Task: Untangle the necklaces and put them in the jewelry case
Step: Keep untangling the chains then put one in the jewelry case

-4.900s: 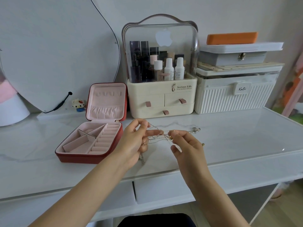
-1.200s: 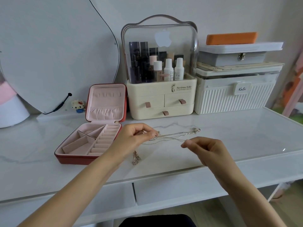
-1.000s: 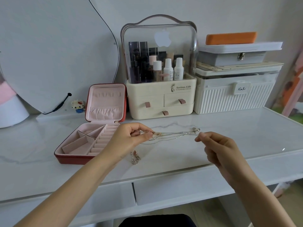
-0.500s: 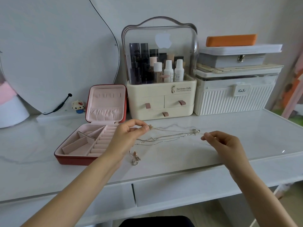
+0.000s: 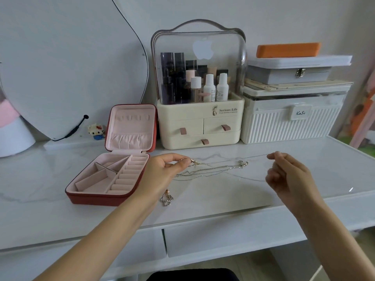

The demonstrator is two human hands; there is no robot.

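The necklaces (image 5: 211, 169) are seen as several thin metal chains, strung just above the white table (image 5: 223, 191) between the two hands, with a clasp cluster (image 5: 243, 163) near mid-span and a small bunched end (image 5: 166, 198) lying on the table below the left wrist. The left hand (image 5: 162, 171) is closed in a pinch on the chains at a gold clasp; the right hand (image 5: 288, 175) is curled, thumb and forefinger pinching one fine strand that is drawn off to the right. The chains are judged very light, fully limp and slippery, prone to kinking or snapping if tugged against a knot; a fingertip pinch near a clasp or pendant is thought the surest hold, with slack kept in the strand being freed. The jewelry case (image 5: 95, 196) lies open at left, just beside the left hand, its pink compartments showing nothing inside. A cosmetics organizer (image 5: 199, 122) and a ribbed white box (image 5: 292, 126) stand behind.
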